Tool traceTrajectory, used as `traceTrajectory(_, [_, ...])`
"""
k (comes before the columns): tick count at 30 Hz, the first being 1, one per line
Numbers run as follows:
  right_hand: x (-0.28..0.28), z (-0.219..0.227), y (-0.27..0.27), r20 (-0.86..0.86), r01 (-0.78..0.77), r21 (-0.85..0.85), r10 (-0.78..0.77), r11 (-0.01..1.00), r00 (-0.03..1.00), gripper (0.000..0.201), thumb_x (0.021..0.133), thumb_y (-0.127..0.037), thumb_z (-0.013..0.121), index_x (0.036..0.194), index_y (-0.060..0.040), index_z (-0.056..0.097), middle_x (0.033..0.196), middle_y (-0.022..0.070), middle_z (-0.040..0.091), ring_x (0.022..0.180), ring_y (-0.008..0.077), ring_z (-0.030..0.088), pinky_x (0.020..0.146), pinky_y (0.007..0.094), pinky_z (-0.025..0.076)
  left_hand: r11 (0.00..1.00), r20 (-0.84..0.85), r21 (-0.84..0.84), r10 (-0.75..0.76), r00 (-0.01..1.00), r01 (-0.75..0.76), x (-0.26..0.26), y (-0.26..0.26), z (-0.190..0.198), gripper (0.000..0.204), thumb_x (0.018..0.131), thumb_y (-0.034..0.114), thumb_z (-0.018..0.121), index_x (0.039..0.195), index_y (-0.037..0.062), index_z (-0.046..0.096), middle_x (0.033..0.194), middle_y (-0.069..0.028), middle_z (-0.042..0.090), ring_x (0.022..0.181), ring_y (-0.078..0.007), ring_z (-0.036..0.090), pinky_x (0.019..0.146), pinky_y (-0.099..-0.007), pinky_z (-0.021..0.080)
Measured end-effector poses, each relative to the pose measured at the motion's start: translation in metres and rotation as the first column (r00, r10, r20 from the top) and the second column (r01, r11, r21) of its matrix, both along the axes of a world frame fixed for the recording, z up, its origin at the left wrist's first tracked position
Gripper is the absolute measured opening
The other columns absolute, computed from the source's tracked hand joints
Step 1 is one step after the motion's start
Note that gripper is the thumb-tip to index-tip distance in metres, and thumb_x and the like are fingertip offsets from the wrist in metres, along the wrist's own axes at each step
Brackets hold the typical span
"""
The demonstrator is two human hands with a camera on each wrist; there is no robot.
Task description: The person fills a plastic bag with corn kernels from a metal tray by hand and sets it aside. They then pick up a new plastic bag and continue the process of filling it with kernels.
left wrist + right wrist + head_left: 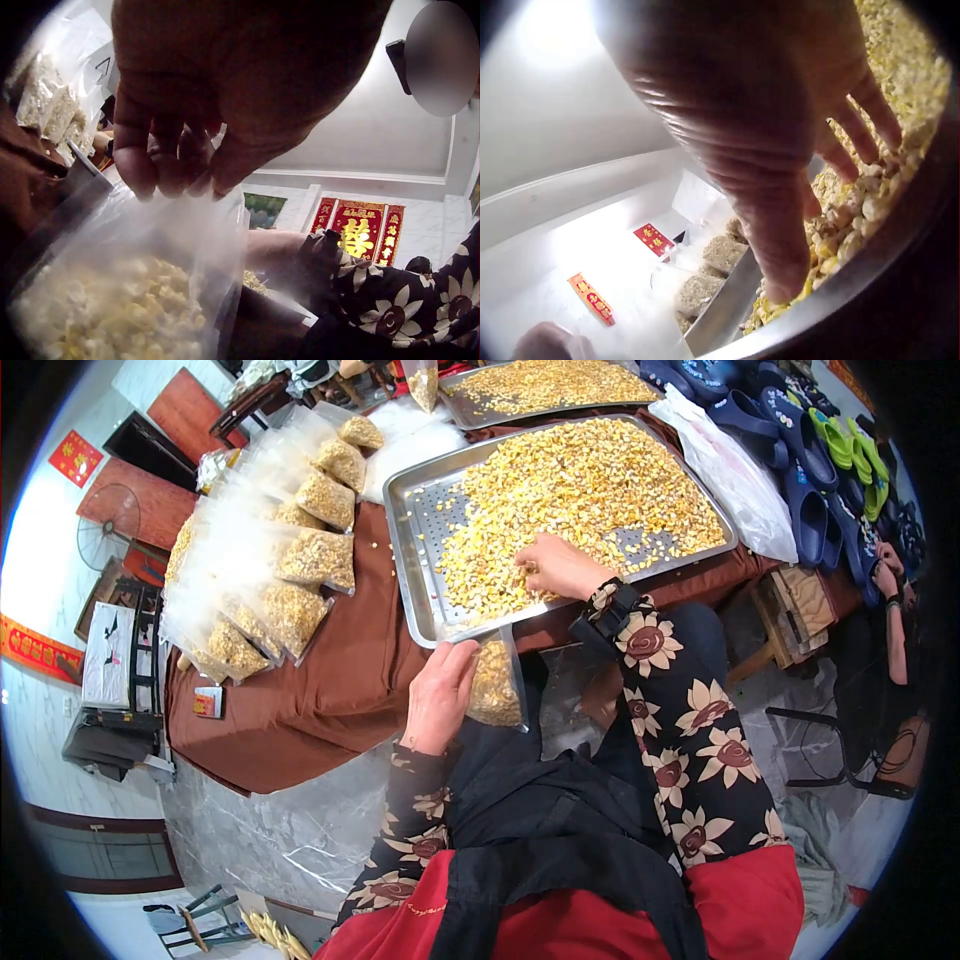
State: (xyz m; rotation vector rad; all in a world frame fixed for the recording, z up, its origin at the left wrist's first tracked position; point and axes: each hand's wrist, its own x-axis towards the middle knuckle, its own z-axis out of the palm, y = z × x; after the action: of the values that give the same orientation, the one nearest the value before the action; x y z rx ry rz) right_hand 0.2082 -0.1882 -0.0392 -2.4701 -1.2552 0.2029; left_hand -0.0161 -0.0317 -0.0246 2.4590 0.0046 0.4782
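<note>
In the head view, the clear bag [497, 685] is held by the left hand [437, 695] just under the near rim of the tray [410, 560], centre frame, while kernels [580, 490] are raked by the right hand [560, 565].

The left wrist view alone shows fingers [150, 165] pinching the bag's mouth [150, 217]; it is best kept wide.

In the right wrist view, spread fingers [855, 142] are pressed onto kernels; small sweeps would limit spills.

Open brown cloth [330, 680] between filled bags [290, 580] and tray [412, 550], tray rim bars the front, sandals [800, 470] crowd right.
</note>
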Motion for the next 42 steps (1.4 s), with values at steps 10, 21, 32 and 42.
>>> traceTrajectory(10, [0.011,-0.003,0.006,-0.388,0.130,0.385,0.032,0.914,0.921,0.017,0.077,-0.012,0.064,0.092,-0.0049,0.069,0.079,0.0106,0.068,0.069,0.0208,0.064,0.064,0.0328,0.051,1.000,0.021,0.001,0.000,1.000,0.000,-0.002,0.000,0.001,0.017,0.087,0.008,0.058,0.104,0.0096,0.058,0.088,-0.0124,0.055,0.083,-0.0337,0.058,0.068,-0.0403,0.048])
traceTrajectory(21, [-0.046,0.040,0.035,-0.497,-0.228,0.395,0.415,0.890,0.762,0.028,0.081,-0.012,0.062,0.108,-0.0031,0.067,0.091,0.0067,0.070,0.080,0.0121,0.062,0.076,0.0273,0.050,0.999,0.026,0.036,-0.006,1.000,0.005,0.001,0.001,-0.002,0.017,0.087,0.008,0.058,0.104,0.0094,0.057,0.087,-0.0126,0.054,0.082,-0.0342,0.058,0.067,-0.0408,0.048])
traceTrajectory(32, [-0.019,0.022,0.035,-0.548,-0.148,0.504,0.448,0.851,0.706,0.028,0.081,-0.010,0.060,0.108,-0.0059,0.068,0.089,0.0067,0.069,0.080,0.0106,0.062,0.075,0.0257,0.050,1.000,0.015,0.025,-0.013,1.000,0.013,0.001,0.002,-0.001,0.017,0.088,0.009,0.057,0.105,0.0083,0.057,0.087,-0.0130,0.054,0.082,-0.0339,0.058,0.067,-0.0406,0.048])
traceTrajectory(42, [-0.004,-0.009,0.008,0.104,-0.034,0.048,0.029,0.998,0.994,0.045,0.072,-0.031,0.070,0.115,-0.0173,0.063,0.111,0.0174,0.058,0.109,0.0334,0.053,0.090,0.0446,0.044,1.000,0.010,0.005,-0.013,1.000,0.013,0.001,0.001,0.000,0.017,0.088,0.007,0.057,0.105,0.0086,0.057,0.087,-0.0128,0.054,0.082,-0.0339,0.058,0.067,-0.0399,0.048])
